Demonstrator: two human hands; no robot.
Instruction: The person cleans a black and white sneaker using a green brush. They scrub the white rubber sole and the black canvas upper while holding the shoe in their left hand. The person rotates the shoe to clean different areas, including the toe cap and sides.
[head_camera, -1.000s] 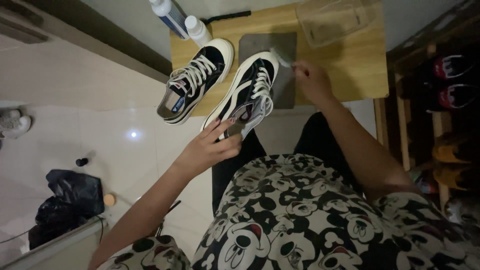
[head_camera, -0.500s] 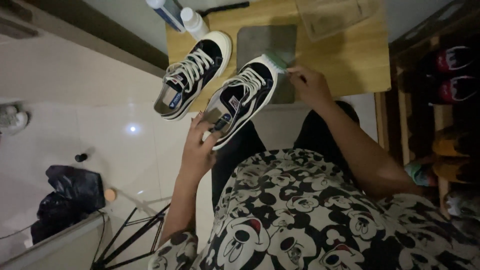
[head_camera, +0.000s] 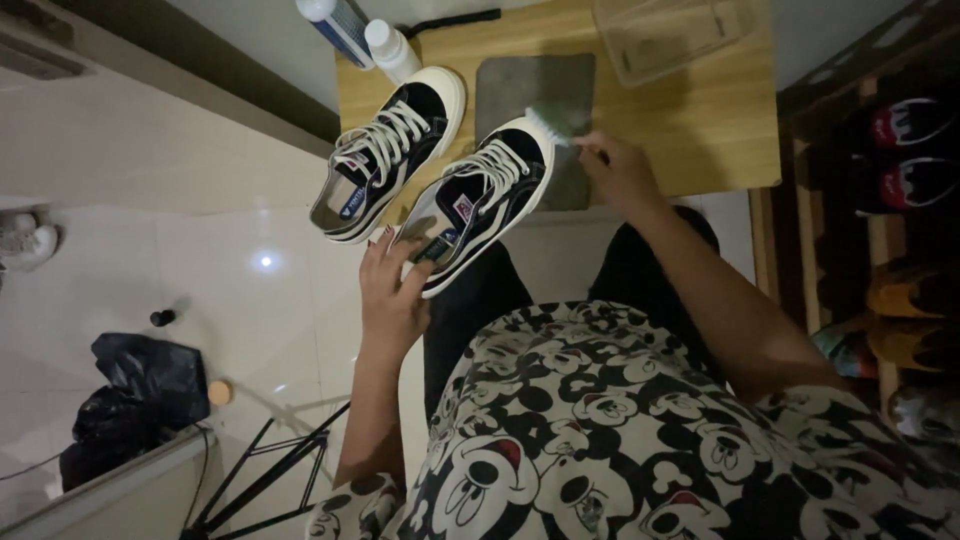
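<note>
The left hand (head_camera: 392, 290) is clamped on the heel of a black shoe (head_camera: 480, 205) held over the worktop (head_camera: 680, 120) edge, while the right hand (head_camera: 620, 172), closed on a brush (head_camera: 548, 122), scrubs its white toe; the other shoe (head_camera: 385, 155) lies beside it, untouched.

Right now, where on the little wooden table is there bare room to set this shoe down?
Bare wood lies right of the grey mat, below the clear tray, down to the table edge. The left end is crowded: second shoe and two bottles.
</note>
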